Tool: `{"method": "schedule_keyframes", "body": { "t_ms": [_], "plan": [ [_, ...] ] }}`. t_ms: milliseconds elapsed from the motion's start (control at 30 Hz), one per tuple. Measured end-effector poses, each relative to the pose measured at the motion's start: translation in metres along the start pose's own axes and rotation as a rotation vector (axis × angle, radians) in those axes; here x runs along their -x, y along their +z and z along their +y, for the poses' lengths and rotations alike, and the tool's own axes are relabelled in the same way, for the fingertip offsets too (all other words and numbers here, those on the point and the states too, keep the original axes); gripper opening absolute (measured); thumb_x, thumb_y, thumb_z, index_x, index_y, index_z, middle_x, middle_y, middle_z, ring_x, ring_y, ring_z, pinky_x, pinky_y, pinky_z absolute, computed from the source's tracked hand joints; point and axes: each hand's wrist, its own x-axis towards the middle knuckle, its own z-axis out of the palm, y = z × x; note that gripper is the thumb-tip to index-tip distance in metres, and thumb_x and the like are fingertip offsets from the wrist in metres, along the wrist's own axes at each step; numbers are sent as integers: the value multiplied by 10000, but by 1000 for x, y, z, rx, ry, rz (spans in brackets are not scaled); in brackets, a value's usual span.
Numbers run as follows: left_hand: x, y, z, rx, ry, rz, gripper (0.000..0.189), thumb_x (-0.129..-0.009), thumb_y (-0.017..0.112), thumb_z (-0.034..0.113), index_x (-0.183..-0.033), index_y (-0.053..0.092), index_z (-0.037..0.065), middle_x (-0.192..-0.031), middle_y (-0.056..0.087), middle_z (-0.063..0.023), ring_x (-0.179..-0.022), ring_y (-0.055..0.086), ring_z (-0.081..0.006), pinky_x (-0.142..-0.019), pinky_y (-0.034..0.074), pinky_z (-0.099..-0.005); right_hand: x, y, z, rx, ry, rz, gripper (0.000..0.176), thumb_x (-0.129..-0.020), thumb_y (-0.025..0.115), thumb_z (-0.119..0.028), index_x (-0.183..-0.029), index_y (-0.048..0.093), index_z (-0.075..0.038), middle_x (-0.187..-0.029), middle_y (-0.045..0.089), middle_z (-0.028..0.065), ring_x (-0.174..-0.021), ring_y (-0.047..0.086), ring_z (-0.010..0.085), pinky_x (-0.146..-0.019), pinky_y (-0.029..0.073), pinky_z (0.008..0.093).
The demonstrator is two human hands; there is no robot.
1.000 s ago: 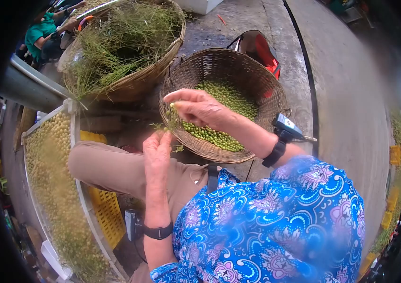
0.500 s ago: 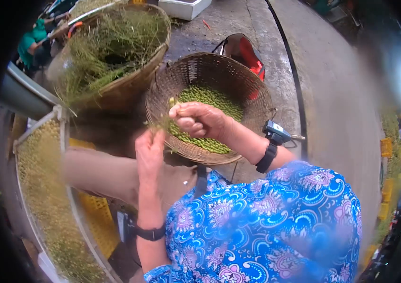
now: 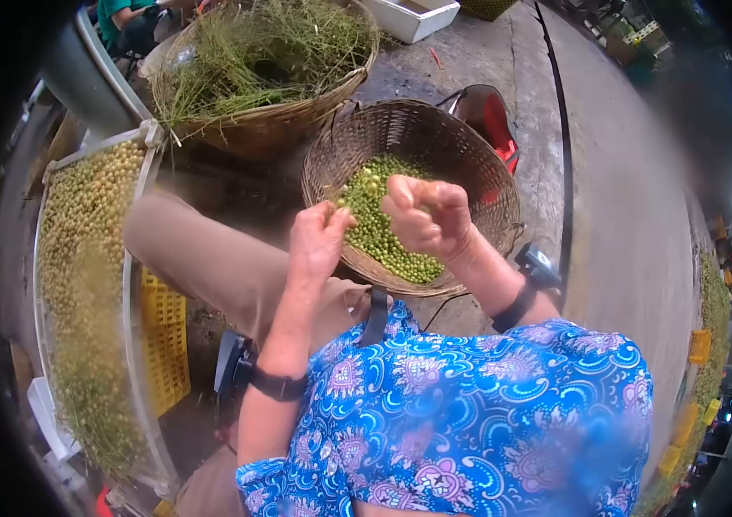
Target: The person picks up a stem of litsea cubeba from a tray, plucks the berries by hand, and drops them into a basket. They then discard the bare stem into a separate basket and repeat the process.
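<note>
One pinched left hand [image 3: 318, 239], one curled right hand [image 3: 431, 217], either grip's contents unclear, work at a basket [image 3: 437, 129] of green berries [image 3: 402, 260]; working low should limit spills.

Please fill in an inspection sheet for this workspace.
Surface: grey floor with a dark seam.
Job's things: basket holding green fruit.
Clutter: bag behind the basket; white box farther off; yellow crate by the tray.
Hands: left hand pinched near the basket's rim, right hand curled over the basket; contents unclear.
Cables: nothing seen for certain.
Surroundings: pale fruit in the tray, stem basket beyond, person partly visible.
</note>
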Motion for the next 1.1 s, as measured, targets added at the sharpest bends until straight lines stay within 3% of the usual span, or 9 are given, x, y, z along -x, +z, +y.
{"method": "schedule_keyframes", "body": {
  "t_ms": [133, 367, 433, 567, 633, 733, 900, 1000, 1100],
  "plan": [
    [3, -1, 0, 234, -41, 21, 154, -793, 494, 87, -735, 607, -1, -593, 512, 32, -522, 397, -13, -476, 328, -185, -11, -6, 4, 485, -36, 402, 210, -830, 494, -211, -878, 523, -8, -541, 429, -20, -446, 370, 43, -330, 280, 155],
    [8, -5, 1, -51, 49, 20, 156, -776, 506, 84, -818, 614, -21, -624, 533, 26, -582, 432, -19, -516, 368, -201, -29, -3, 21, 1607, 28, 465, 232, -799, 536, -147, -1012, 546, -54, -681, 566, 13, -592, 505, 80, -535, 408, 231],
    [10, -7, 2, -161, 73, 36, 198, -758, 471, 84, -880, 591, -15, -554, 488, -84, -539, 440, -80, -521, 392, -273, -30, -7, 21, 1717, -69, 411, 217, -788, 541, -130, -988, 549, -47, -685, 576, 43, -603, 528, 104, -544, 417, 244],
    [2, -1, -21, -141, 78, 69, 197, -761, 463, 70, -867, 602, -22, -563, 523, -63, -532, 451, -77, -508, 383, -255, -31, -17, 29, 1773, -274, 357, 178, -755, 558, -93, -924, 550, -35, -697, 582, 118, -621, 574, 176, -561, 439, 278],
    [-4, 0, -30, 418, -228, -19, 192, -769, 465, 65, -863, 611, -17, -595, 557, -34, -530, 468, -70, -492, 370, -222, -32, -31, 39, 1738, -350, 424, 105, -751, 542, -74, -851, 535, -44, -680, 571, 133, -605, 585, 219, -558, 457, 288],
    [5, -2, 2, 603, -324, -57, 159, -782, 470, 70, -833, 605, 5, -549, 497, 34, -449, 411, -35, -411, 304, -183, -31, -39, 46, 1893, -742, 385, 151, -751, 547, -39, -899, 516, -46, -658, 554, 102, -577, 570, 177, -516, 444, 286],
    [3, -11, 8, 452, -411, -40, 146, -839, 447, 131, -788, 545, 35, -446, 303, 91, -307, 191, 10, -283, 132, -167, -9, -41, 18, 1709, -478, 804, 137, -787, 540, -121, -902, 534, -47, -726, 564, 76, -579, 530, 95, -512, 422, 241],
    [3, -8, 10, 509, -400, -60, 152, -845, 439, 141, -804, 541, 37, -440, 285, 95, -305, 183, 9, -284, 125, -166, -2, -88, -2, 1899, -398, 804, 224, -793, 530, -207, -952, 540, -50, -731, 559, 99, -658, 542, 96, -578, 436, 260],
    [5, -8, 14, 487, -393, -72, 149, -846, 437, 142, -813, 538, 38, -442, 287, 94, -309, 190, 8, -287, 125, -166, -1, -117, -9, 2417, -658, 542, 293, -800, 518, -269, -991, 541, -47, -823, 560, 99, -758, 548, 107, -639, 448, 263]
  ]
}}
